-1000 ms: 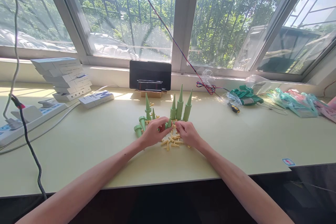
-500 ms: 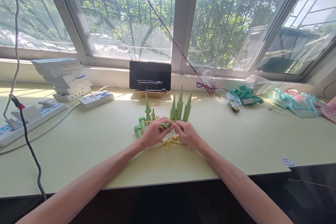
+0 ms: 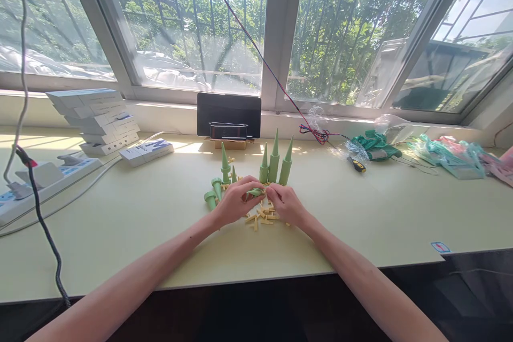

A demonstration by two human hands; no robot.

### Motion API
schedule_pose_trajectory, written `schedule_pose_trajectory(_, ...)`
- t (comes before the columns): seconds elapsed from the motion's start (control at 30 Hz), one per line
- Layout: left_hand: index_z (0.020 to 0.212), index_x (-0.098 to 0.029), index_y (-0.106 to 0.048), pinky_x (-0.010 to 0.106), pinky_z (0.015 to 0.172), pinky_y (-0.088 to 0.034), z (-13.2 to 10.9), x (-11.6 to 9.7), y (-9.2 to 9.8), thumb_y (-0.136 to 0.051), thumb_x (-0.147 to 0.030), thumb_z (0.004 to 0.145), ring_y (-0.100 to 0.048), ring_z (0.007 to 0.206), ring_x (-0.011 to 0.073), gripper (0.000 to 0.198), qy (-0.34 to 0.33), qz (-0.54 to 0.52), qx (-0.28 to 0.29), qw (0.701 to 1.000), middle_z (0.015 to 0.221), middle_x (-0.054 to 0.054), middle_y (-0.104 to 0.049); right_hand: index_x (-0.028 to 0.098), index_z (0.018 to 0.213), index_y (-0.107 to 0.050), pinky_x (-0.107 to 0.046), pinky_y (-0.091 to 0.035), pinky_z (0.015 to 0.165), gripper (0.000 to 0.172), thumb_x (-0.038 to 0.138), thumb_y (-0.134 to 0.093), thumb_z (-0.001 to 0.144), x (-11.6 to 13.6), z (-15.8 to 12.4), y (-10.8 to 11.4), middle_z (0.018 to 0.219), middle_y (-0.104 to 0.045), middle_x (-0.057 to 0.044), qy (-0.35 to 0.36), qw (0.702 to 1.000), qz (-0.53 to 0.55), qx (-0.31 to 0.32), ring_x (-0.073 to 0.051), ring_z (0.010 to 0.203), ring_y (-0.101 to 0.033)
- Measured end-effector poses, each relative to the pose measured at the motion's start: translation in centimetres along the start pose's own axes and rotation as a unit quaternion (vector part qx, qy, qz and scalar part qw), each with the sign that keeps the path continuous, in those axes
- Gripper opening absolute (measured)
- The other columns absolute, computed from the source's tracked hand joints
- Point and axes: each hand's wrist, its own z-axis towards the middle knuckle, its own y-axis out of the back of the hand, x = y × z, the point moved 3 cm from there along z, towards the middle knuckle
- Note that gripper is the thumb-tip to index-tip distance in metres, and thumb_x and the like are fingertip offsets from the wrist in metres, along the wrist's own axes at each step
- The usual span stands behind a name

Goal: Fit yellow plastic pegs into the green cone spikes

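Observation:
My left hand point(image 3: 239, 202) is closed round a green plastic spike point(image 3: 255, 192), seen only in part between thumb and fingers. Its tip end points toward my right hand point(image 3: 285, 203), whose fingers are pinched together right beside it. What those fingers hold is too small and covered to make out. Below both hands lies a loose heap of small yellow T-shaped valves point(image 3: 262, 215). Three green spikes point(image 3: 274, 163) stand point-up just behind my right hand. Left of my left hand are more green spikes point(image 3: 210, 200) with wide collars, some lying tilted, with yellow pieces among them.
A black tablet point(image 3: 229, 112) leans on a stand by the window. Stacked white boxes point(image 3: 104, 120) and a power strip point(image 3: 52, 184) with cables are on the left. On the right lie a yellow-black tool point(image 3: 356, 164), green plastic bags point(image 3: 377, 147) and a wire bundle point(image 3: 316, 133).
The green spike in my left hand has tilted slightly, and both hands have shifted a little at the fingertips. The standing spikes and the heap look the same.

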Motion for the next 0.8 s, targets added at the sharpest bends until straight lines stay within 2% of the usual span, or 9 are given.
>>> schedule_pose_trajectory(0.17,0.102,-0.019,-0.07,0.017,0.046,-0.045,0.16,-0.33,0.05,-0.058,-0.026,0.092,-0.059,0.066,0.0089,0.017,-0.012,-0.008,0.009,1.0,0.103,0.008,-0.068,0.02,0.068,-0.041,-0.025,-0.03,0.056,0.043,0.049,-0.033,0.1,-0.04,0.0,0.03,0.062,-0.043,0.003,0.004,1.0,0.006,-0.005,-0.012,0.057,-0.037)
schedule_pose_trajectory(0.27,0.102,-0.019,-0.07,0.017,0.047,-0.047,0.19,-0.35,0.0,-0.057,-0.025,0.093,-0.062,0.066,0.0088,0.018,-0.003,-0.024,0.014,1.0,0.108,0.009,-0.069,0.02,0.069,-0.042,-0.025,-0.031,0.057,0.043,0.049,-0.032,0.1,0.07,0.02,0.01,0.062,-0.044,0.002,-0.001,1.0,0.008,0.0,-0.012,0.057,-0.039)
schedule_pose_trajectory(0.4,0.102,-0.018,-0.07,0.019,0.05,-0.049,0.08,-0.05,-0.16,-0.056,-0.025,0.094,-0.062,0.066,0.0101,0.018,0.011,-0.027,0.026,0.999,0.102,0.008,-0.071,0.021,0.067,-0.04,-0.025,-0.029,0.056,0.043,0.048,-0.033,0.1,0.21,0.0,-0.02,0.062,-0.044,0.003,-0.011,1.0,0.003,0.006,-0.012,0.056,-0.039)
schedule_pose_trajectory(0.8,0.099,-0.017,-0.07,0.02,0.052,-0.05,-0.03,0.01,-0.28,-0.058,-0.022,0.092,-0.059,0.06,0.0087,0.015,-0.02,-0.024,0.017,0.999,0.097,0.008,-0.071,0.02,0.065,-0.03,-0.026,-0.024,0.054,0.046,0.048,-0.031,0.101,-0.01,-0.02,-0.21,0.059,-0.032,0.004,0.012,1.0,-0.006,0.008,-0.011,0.055,-0.031)
